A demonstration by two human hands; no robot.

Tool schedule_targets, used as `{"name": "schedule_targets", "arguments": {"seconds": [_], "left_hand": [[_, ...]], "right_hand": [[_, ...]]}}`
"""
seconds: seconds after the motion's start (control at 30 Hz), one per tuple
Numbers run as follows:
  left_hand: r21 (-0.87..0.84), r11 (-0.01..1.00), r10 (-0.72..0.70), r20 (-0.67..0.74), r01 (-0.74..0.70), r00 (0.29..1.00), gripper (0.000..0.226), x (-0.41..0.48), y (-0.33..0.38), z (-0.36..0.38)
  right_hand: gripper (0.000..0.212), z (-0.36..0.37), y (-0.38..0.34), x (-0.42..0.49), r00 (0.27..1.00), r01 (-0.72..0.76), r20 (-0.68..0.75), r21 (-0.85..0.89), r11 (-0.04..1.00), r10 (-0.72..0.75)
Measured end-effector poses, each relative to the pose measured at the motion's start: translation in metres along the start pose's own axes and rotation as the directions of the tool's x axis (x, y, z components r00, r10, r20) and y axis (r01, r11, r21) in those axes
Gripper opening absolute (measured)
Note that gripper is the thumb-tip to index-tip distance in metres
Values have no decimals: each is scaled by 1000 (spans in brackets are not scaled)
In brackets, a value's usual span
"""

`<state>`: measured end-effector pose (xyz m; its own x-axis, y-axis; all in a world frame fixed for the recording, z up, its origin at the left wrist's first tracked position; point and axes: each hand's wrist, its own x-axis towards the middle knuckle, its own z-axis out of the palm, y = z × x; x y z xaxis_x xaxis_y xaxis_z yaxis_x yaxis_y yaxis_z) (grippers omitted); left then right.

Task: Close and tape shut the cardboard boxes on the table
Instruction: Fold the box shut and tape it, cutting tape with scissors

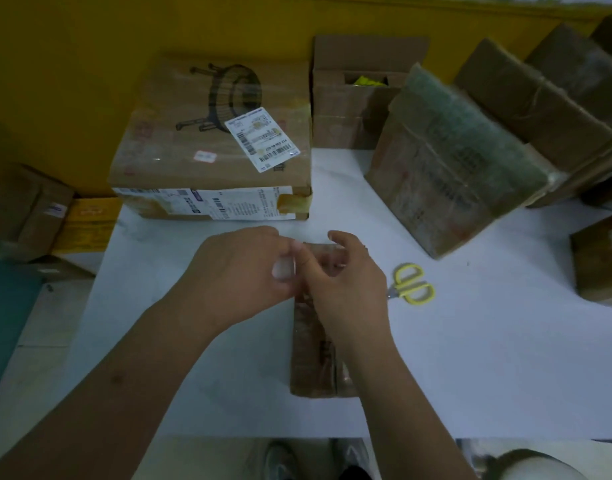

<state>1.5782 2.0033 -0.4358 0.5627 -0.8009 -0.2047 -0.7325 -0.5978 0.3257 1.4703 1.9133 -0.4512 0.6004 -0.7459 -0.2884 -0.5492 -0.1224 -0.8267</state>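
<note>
Centrally on the white worktop, a small cardboard box lay under both hands; the right hand gripped its far end, the left hand curled beside it, its hold unclear, with yellow scissors nearby.

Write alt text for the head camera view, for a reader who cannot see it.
The left hand and right hand meet over the far end of a small box on a white table, the right's fingers curled over it. Yellow scissors lie to its right; a labelled box and other boxes stand behind.
</note>
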Motion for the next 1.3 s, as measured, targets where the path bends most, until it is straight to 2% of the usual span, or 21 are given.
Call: {"name": "schedule_targets", "arguments": {"seconds": [0.1, 0.23, 0.33, 0.47, 0.57, 0.67, 0.73, 0.83, 0.87, 0.93, 1.03, 1.2, 1.3], "left_hand": [[39, 999, 39, -31, -37, 999, 38, 0, 0, 3], [28, 998, 62, -3, -62, 998, 40, 0, -2, 4], [5, 998, 56, 2, -56, 998, 40, 0, -4, 5], [-5, 997, 83, 12, -83, 996, 42, 4, -9, 8], [-126, 987, 100, 20, -97, 995, 39, 9, -18, 10], [-213, 971, 121, 54, -107, 991, 52, 11, -21, 9], [-242, 970, 63, 111, -35, 992, 53, 11, -23, 10], [-264, 964, -4, 140, 41, 990, 31, 11, -26, 17], [-261, 964, -10, 147, 48, 989, 30, 11, -28, 20], [-291, 955, -13, 158, 59, 987, 37, 13, -31, 22], [-459, 882, -7, 220, 109, 975, 43, 16, -37, 21], [-488, 859, -22, 270, 156, 963, 33, 22, -42, 20], [-528, 832, -18, 280, 169, 960, 30, 25, -40, 19]], "right_hand": [[36, -6, 10, 6, 991, -17, -132, 17, 1000, 19], [21, -8, 21, 11, 987, -6, -159, 80, 997, 19], [17, -10, 26, 12, 986, -2, -166, 104, 995, 20], [21, -13, 29, 10, 976, 52, -216, 83, 995, -33], [26, -16, 31, 7, 967, 67, -252, 81, 994, -45], [25, -19, 36, 2, 962, 71, -269, 70, 995, -50], [23, -17, 38, -3, 962, 74, -266, 21, 997, -66], [19, -13, 39, -10, 961, 96, -252, -99, 991, -118], [18, -12, 39, -11, 961, 96, -245, -131, 987, -126], [14, -12, 38, -9, 963, 86, -233, -216, 973, -136], [9, -12, 35, -6, 969, 52, -210, -325, 944, -126], [23, -26, 27, -2, 990, -10, -130, -418, 908, -49], [33, -36, 25, -2, 992, -67, -127, -576, 815, -9]]}}
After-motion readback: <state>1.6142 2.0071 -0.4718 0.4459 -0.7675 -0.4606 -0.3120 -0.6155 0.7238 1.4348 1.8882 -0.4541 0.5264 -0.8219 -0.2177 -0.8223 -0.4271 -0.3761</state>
